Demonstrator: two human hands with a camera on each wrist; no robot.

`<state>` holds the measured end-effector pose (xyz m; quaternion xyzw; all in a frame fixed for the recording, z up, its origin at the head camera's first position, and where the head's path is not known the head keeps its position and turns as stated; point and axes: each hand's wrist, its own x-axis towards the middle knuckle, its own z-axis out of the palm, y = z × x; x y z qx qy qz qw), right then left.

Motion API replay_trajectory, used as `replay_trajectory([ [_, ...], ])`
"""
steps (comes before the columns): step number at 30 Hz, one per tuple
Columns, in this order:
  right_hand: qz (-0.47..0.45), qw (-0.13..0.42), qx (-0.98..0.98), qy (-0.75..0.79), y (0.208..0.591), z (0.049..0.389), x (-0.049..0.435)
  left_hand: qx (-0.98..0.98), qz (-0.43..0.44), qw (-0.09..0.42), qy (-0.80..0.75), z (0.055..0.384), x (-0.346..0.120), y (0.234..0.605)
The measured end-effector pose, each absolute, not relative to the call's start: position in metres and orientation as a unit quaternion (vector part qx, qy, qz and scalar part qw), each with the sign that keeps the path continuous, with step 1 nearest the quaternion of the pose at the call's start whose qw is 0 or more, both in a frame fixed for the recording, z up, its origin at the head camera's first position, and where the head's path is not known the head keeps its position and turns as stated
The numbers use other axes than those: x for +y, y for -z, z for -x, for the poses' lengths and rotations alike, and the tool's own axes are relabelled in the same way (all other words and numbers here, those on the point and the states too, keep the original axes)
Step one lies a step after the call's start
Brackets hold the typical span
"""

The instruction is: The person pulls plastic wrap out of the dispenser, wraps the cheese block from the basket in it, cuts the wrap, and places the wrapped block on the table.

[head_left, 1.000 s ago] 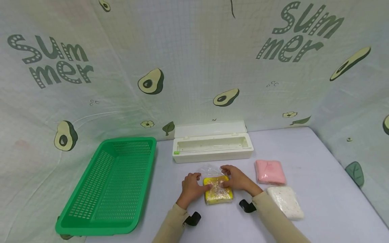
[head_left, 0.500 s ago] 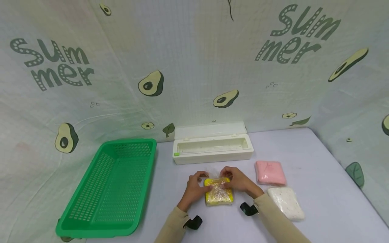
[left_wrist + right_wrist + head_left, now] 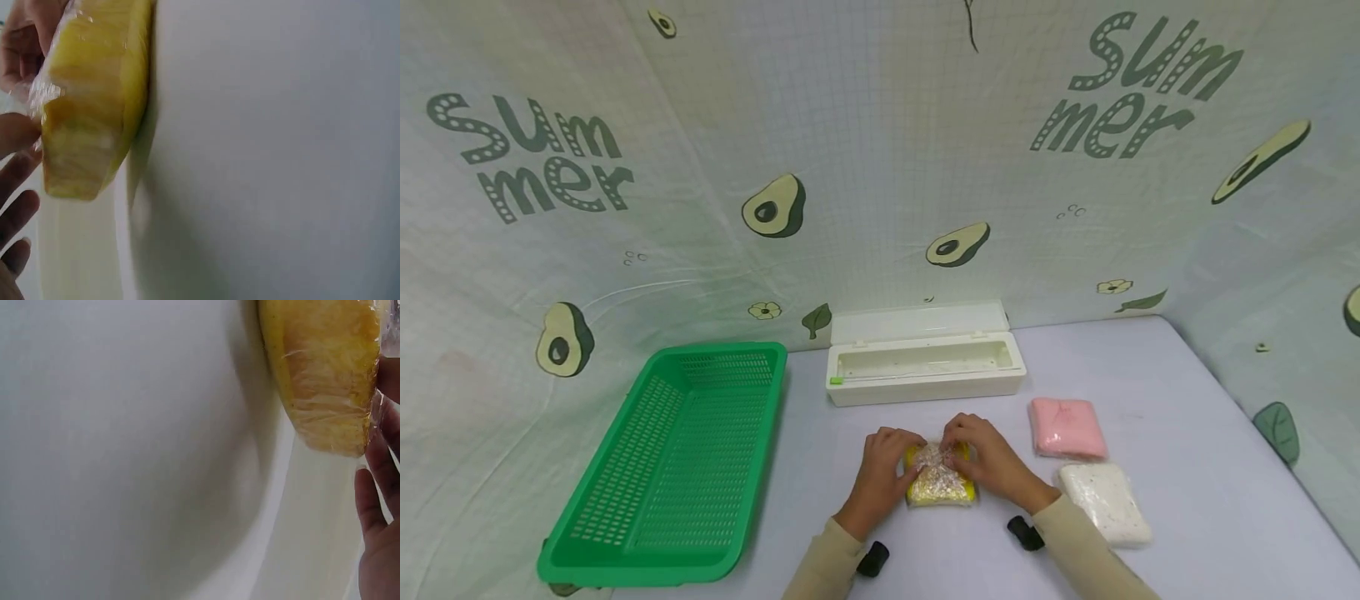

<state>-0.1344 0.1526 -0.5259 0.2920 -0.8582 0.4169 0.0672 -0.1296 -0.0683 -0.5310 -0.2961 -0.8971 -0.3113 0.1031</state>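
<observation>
A yellow block wrapped in clear cling film [image 3: 942, 490] lies on the table in the head view, its film bunched and shiny on top. From the left, my left hand [image 3: 882, 475] bends over the block and pinches the film at its upper side. Opposite it, my right hand [image 3: 992, 462] pinches the film with thumb and fingers, close to the left fingertips. The left wrist view shows the yellow block [image 3: 94, 94] from its side, with the film tight over its edge. In the right wrist view, the right thumb touches the film on the yellow block [image 3: 325, 381].
Behind the hands stands a long white box [image 3: 925, 387] with its lid raised. A green perforated basket [image 3: 748, 500] is at the left. On the right lie a pink film-wrapped packet [image 3: 1066, 427] and a white speckled packet [image 3: 1105, 500]. A patterned sheet [image 3: 880, 150] hangs behind.
Both hands have moved inward over the block. The loose film that stood up behind it is folded down onto its top, and the fingertips are closer together.
</observation>
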Motion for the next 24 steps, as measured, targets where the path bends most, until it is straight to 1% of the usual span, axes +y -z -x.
replay_trajectory([
  [2, -0.311, 0.098, -0.865, -0.381, 0.526, 0.133, 0.153, -0.902, 0.324, 0.115, 0.261, 0.127, -0.071, 0.527],
  [4, -0.327, 0.125, -0.874, -0.336, 0.525, 0.131, 0.154, -0.908, 0.346, 0.115, 0.208, 0.124, -0.074, 0.523],
  [6, -0.348, 0.145, -0.881, -0.285, 0.523, 0.128, 0.156, -0.912, 0.365, 0.105, 0.155, 0.121, -0.077, 0.52],
  [9, -0.37, 0.153, -0.89, -0.219, 0.518, 0.123, 0.158, -0.918, 0.377, 0.08, 0.092, 0.117, -0.08, 0.517],
  [12, -0.379, 0.142, -0.896, -0.182, 0.515, 0.115, 0.16, -0.921, 0.381, 0.059, 0.058, 0.112, -0.08, 0.516],
  [14, -0.377, 0.128, -0.901, -0.172, 0.513, 0.11, 0.162, -0.921, 0.382, 0.053, 0.044, 0.109, -0.079, 0.515],
  [20, -0.376, 0.071, -0.912, -0.15, 0.51, 0.101, 0.165, -0.921, 0.386, 0.054, 0.008, 0.105, -0.078, 0.517],
  [24, -0.377, 0.054, -0.914, -0.138, 0.512, 0.1, 0.164, -0.921, 0.386, 0.059, 0.001, 0.105, -0.076, 0.52],
])
